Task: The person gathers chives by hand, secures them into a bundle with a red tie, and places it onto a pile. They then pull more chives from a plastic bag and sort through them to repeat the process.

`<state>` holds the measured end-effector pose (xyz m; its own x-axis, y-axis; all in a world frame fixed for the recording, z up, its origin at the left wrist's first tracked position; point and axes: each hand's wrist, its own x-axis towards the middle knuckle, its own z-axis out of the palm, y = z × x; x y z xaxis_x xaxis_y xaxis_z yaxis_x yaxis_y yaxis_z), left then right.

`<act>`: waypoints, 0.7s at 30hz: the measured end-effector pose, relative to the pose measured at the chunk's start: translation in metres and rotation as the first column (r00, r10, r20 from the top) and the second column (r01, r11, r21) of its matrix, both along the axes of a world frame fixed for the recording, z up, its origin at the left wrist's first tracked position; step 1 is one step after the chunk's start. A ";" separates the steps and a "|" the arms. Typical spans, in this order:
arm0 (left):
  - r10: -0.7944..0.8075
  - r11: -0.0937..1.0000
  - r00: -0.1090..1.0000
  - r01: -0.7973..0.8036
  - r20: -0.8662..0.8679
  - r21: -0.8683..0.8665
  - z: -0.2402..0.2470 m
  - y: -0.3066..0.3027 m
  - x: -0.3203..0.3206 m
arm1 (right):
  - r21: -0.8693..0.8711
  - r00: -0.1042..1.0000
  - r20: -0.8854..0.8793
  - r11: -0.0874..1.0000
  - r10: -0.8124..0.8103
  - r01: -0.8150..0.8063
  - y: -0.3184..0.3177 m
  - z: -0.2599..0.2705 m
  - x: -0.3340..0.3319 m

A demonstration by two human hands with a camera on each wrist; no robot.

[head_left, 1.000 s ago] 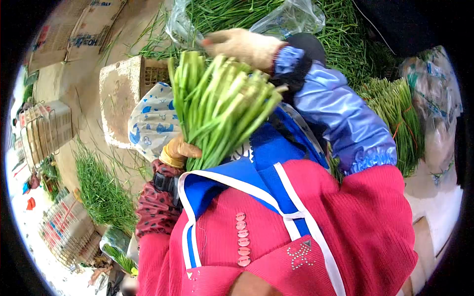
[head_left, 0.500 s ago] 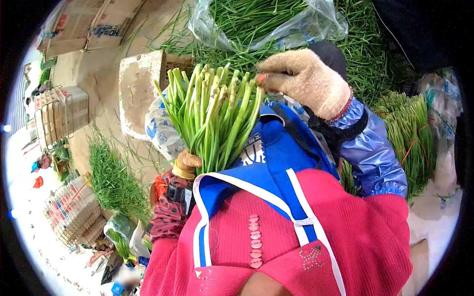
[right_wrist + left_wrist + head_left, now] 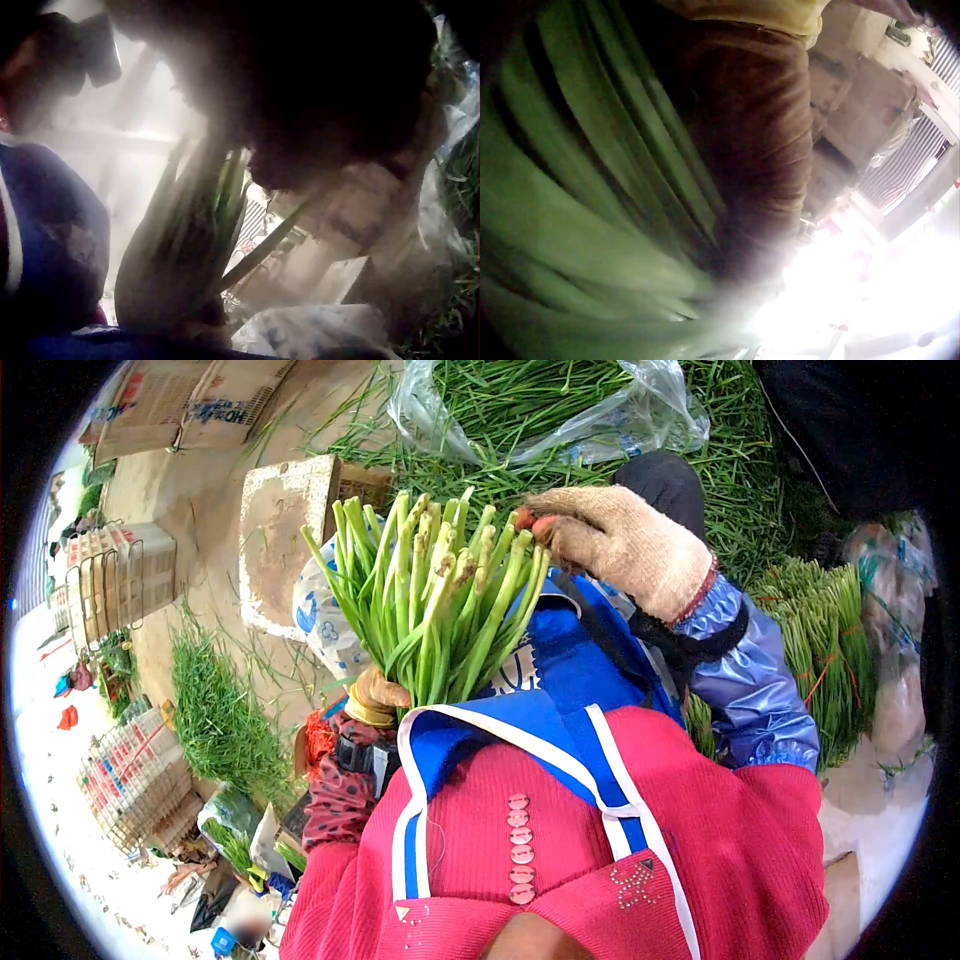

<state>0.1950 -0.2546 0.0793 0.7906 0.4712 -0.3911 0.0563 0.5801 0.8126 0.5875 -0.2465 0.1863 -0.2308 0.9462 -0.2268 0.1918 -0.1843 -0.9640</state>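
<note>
A thick bunch of green stalks (image 3: 440,600) with pale, blunt ends stands upright before the blue apron. My left hand (image 3: 378,688), in a tan glove with a yellow cuff, grips it low down. In the left wrist view, the gloved finger (image 3: 757,142) lies against the green stalks (image 3: 592,172). My right hand (image 3: 630,545) wears a beige knit glove with reddish fingertips bare. Its fingers bend towards the right-hand stalk ends, the tips right at them. I cannot tell whether they pinch a stalk. The right wrist view is very dark around that hand.
Ahead lies a heap of loose green stalks (image 3: 740,490) with an open clear plastic bag (image 3: 660,430). Tied bundles (image 3: 820,640) stand at right. A worn pale box (image 3: 285,545) is at left, near a loose green pile (image 3: 225,705) and crates (image 3: 120,580). The apron (image 3: 560,650) covers the lap.
My right hand swept back from beyond the bunch to the stalk ends on its right. The left hand kept its grip while the bunch turned more upright. Lately only the right fingers shifted slightly.
</note>
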 end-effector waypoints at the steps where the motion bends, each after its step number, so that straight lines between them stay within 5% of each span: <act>1: -0.005 1.000 1.000 0.005 -0.004 0.003 0.002 0.000 -0.001 | -0.073 1.000 -0.019 0.997 0.012 -0.014 0.001 0.003 -0.001; 4: -0.013 1.000 1.000 0.013 -0.013 0.012 0.006 -0.003 -0.007 | -0.310 0.985 -0.164 0.951 -0.058 0.005 0.002 0.013 -0.002; 8: -0.016 0.999 1.000 0.017 -0.012 0.032 0.005 -0.005 -0.008 | -0.249 0.972 -0.233 0.967 -0.002 -0.058 0.003 0.001 0.004; 13: -0.019 0.999 1.000 0.019 -0.009 0.047 0.006 -0.005 -0.007 | -0.007 0.980 0.016 0.980 -0.200 0.200 0.002 -0.003 0.009; 15: -0.020 0.999 1.000 0.020 -0.002 0.045 0.005 -0.004 -0.006 | -0.061 0.949 -0.113 0.955 -0.295 0.290 0.007 -0.009 0.025; 19: -0.031 0.998 0.999 0.030 0.010 0.053 0.008 -0.004 -0.002 | -0.292 0.991 -0.092 0.954 -0.097 0.066 0.003 0.003 0.023; 21: -0.037 0.997 0.999 0.036 0.012 0.066 0.011 -0.005 0.000 | -0.360 0.864 -0.487 0.931 -0.128 -0.065 -0.005 -0.015 0.012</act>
<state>0.1954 -0.2592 0.0898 0.8124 0.4664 -0.3499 0.0656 0.5232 0.8497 0.5998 -0.2511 0.1708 -0.3746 0.8325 -0.4083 -0.3037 -0.5262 -0.7943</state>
